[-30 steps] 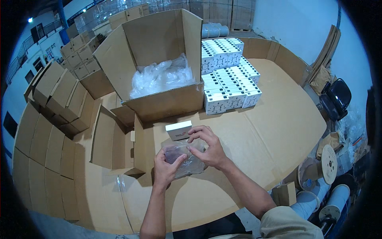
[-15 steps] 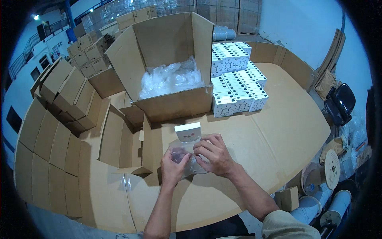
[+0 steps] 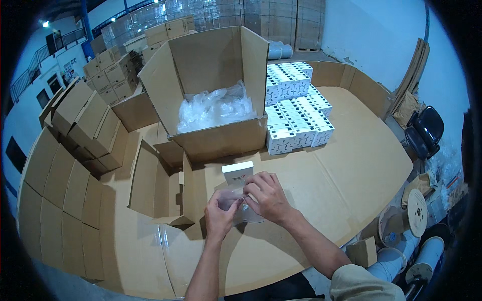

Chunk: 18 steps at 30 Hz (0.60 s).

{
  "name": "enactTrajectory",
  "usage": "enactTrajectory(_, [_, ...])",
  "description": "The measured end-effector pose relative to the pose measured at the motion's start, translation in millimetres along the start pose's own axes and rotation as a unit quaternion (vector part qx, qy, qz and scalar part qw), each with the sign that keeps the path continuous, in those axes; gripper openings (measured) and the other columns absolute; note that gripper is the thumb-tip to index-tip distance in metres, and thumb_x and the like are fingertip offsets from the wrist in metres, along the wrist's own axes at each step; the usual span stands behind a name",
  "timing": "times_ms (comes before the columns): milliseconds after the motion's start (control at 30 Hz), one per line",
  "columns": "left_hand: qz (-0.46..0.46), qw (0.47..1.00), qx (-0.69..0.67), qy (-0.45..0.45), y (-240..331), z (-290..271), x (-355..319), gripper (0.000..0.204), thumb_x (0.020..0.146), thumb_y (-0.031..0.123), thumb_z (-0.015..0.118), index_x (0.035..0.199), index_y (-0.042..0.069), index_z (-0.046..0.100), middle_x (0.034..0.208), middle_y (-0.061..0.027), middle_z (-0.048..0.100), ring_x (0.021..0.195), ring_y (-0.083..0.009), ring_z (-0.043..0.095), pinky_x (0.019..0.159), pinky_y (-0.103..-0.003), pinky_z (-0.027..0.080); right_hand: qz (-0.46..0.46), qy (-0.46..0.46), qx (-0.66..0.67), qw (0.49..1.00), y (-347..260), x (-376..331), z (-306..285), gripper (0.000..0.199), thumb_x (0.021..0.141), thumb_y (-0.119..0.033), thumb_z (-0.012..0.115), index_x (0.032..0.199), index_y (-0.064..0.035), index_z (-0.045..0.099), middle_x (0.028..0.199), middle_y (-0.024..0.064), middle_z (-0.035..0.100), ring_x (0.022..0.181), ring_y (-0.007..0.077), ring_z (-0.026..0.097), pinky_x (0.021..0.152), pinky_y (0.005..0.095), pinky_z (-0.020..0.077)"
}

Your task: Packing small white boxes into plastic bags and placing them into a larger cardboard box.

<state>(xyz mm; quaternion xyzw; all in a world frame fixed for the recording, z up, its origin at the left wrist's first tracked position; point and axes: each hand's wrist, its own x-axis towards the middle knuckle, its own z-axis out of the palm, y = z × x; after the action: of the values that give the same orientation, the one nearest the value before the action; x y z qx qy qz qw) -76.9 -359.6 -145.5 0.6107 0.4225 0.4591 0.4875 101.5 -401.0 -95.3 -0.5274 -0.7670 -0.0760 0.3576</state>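
Note:
Over the cardboard-covered table, both hands hold a clear plastic bag (image 3: 252, 216). My left hand (image 3: 221, 213) grips the bag's left side between thumb and fingers. On the other side, my right hand (image 3: 268, 195) has its fingers bent together at the bag's upper right edge. What the bag contains, if anything, I cannot make out. Just beyond my fingers a small white box (image 3: 237, 172) stands upright, its lower part hidden by the bag and my hand.
An open carton (image 3: 216, 140) full of clear plastic bags (image 3: 216, 108) stands at the back. Right of it are stacked white patterned boxes (image 3: 296, 115). A narrow open carton (image 3: 145, 188) lies left of my hands, with more cartons (image 3: 60, 200) farther left. Cable spools (image 3: 415, 210) sit at the right.
The whole view has shifted slightly, so the scene appears lower. My hands stay on the clear plastic bag, with the right fingers bunched a little closer to the left thumb.

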Motion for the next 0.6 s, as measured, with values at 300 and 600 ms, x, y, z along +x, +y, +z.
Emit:
enactTrajectory(300, [0.006,0.999,0.054,-0.001,8.0,-3.5,-0.3,0.032,0.079,0.002,0.082,0.106,0.003,0.065,0.099,-0.0101,0.074,0.093,-0.0194,0.070,0.084,-0.034,0.055,-0.026,-0.076,0.021,0.997,-12.9,10.0,-4.1,0.024,0.084,-0.015,0.075,0.102,-0.0078,0.062,0.098,0.0064,0.067,0.098,0.0240,0.064,0.092,0.0412,0.0436])
enactTrajectory(600, [-0.091,0.990,0.060,-0.089,23.4,-9.7,-5.2,0.047,0.074,0.010,0.090,0.113,-0.003,0.067,0.104,-0.0123,0.074,0.096,-0.0189,0.070,0.086,-0.035,0.056,0.037,-0.158,0.127,0.979,-8.0,31.1,-17.4,0.020,0.087,-0.017,0.070,0.102,-0.0060,0.062,0.090,0.0149,0.070,0.084,0.0360,0.066,0.085,0.0462,0.0483])
